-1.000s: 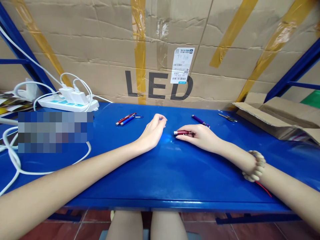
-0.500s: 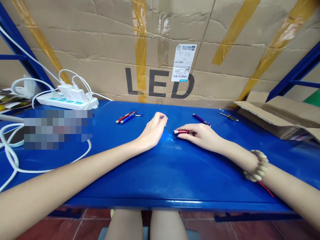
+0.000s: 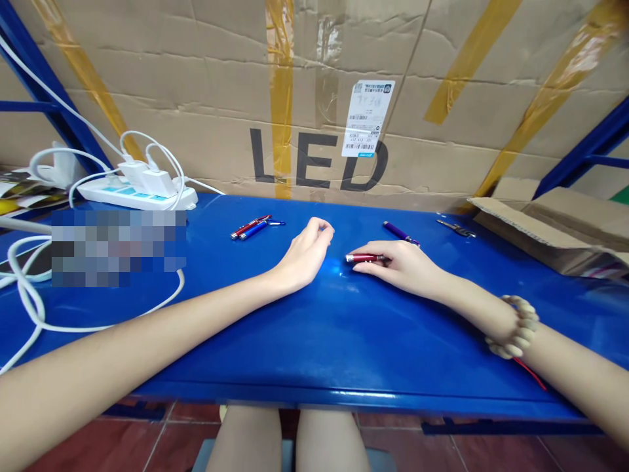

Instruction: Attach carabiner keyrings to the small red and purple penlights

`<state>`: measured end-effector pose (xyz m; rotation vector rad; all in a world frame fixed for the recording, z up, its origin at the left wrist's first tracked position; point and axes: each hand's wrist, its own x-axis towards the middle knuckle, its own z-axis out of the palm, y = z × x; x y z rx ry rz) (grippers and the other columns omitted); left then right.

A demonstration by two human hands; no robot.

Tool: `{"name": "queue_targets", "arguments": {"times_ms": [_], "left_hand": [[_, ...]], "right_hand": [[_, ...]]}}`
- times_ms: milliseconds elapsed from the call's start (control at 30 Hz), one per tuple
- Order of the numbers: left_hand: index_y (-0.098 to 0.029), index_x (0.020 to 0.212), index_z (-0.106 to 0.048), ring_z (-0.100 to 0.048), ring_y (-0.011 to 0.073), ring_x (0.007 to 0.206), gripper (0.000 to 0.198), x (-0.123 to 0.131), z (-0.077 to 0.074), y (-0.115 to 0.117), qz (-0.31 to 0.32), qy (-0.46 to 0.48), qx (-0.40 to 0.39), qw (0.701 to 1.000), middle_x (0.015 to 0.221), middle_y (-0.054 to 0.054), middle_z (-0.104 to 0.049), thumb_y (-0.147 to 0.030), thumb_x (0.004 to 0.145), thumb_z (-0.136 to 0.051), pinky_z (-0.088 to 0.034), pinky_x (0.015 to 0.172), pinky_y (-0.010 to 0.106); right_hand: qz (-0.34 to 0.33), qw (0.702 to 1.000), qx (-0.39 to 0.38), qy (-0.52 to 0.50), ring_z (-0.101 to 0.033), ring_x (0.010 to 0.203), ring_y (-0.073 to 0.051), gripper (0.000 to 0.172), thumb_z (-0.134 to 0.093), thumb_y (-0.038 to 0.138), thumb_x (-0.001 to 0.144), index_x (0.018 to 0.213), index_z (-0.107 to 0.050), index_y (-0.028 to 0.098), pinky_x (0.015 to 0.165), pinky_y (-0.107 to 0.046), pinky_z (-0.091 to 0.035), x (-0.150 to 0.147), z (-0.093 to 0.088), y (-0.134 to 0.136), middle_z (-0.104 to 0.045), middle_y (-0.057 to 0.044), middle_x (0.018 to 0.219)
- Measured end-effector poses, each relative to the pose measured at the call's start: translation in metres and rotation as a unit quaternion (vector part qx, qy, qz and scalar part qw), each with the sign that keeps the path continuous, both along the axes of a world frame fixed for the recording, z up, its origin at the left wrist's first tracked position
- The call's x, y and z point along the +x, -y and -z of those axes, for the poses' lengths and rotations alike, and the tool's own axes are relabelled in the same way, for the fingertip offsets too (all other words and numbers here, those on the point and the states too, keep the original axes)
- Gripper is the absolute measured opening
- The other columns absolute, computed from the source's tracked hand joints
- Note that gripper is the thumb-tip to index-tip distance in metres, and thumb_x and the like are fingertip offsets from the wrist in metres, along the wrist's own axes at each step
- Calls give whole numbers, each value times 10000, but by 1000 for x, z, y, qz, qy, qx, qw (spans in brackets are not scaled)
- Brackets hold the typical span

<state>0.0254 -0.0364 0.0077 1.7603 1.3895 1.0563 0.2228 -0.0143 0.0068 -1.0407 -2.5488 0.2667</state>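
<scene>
My right hand (image 3: 407,265) rests on the blue table and grips a small red metal penlight (image 3: 363,258) between thumb and fingers. Its silver tip points left, and a spot of light glows on the table in front of it. Across from that tip, my left hand (image 3: 305,255) lies on its side, loosely cupped, with nothing visible in it; part of its fingers is hidden. Behind my right hand lies a purple penlight (image 3: 396,231), partly covered. Left of my left hand, a red penlight (image 3: 251,226) and a blue penlight (image 3: 254,229) lie side by side.
A large cardboard box (image 3: 206,98) marked LED stands along the back. Keys (image 3: 458,229) and an open carton (image 3: 535,236) are at the right. A white power strip (image 3: 132,193) with plugs and cables (image 3: 88,328) occupies the left, beside a blurred-out patch.
The whole view has shifted slightly, so things appear a little further right and higher. Both hands keep the same pose, and the red penlight stays in my right hand.
</scene>
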Motion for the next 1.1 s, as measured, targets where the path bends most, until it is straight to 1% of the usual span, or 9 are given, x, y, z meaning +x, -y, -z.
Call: {"name": "queue_targets", "arguments": {"times_ms": [167,500,633,733,900,1033,1100], "left_hand": [[-209,929,-479,-507,158,832,225,0,1,-1,2,-2,1,1000,882,16,-558,-333,888,-296,-377,798,307],[-207,935,-483,-508,159,837,220,0,2,-2,-1,1,5,1000,892,21,-562,-325,883,-304,-372,814,316],[-209,935,-490,-512,158,839,225,0,3,-4,-1,1,7,1000,890,19,-565,-329,882,-308,-377,816,315],[-205,899,-506,-514,157,840,228,0,3,-5,4,-5,19,1000,887,16,-568,-320,880,-310,-384,818,310],[-198,844,-541,-515,154,889,206,-1,3,-4,15,-35,54,998,946,15,-558,-273,865,-351,-387,850,302],[-197,833,-551,-517,156,880,218,-2,3,-3,20,-42,55,997,949,15,-562,-273,865,-349,-388,868,312],[-194,833,-549,-521,154,873,211,-1,1,-2,17,-35,60,997,946,16,-565,-267,864,-353,-396,852,303]], "right_hand": [[-6,1000,4,-5,-626,949,-187,312,-470,413,866,1061,-643,242,810,-293,-496,0,1,-1,-670,-12,1082],[-11,1000,3,-5,-618,970,-198,324,-464,426,869,1068,-636,236,844,-318,-490,1,2,-2,-666,-19,1088],[-18,1000,7,-1,-599,1020,-195,326,-444,411,882,1092,-622,237,872,-316,-475,1,2,-2,-653,-13,1121],[-23,1000,9,-1,-598,1027,-192,330,-440,411,885,1096,-623,235,879,-309,-470,1,2,-2,-653,-11,1125],[-18,1000,26,2,-613,1007,-194,327,-442,416,884,1086,-637,247,858,-297,-474,1,0,-1,-667,-5,1101],[-18,999,34,13,-621,991,-195,326,-456,419,878,1071,-646,238,842,-294,-477,1,-1,1,-675,-4,1085],[-21,999,37,14,-619,995,-195,322,-450,413,882,1065,-650,237,852,-298,-473,1,-1,1,-675,-3,1085]]}}
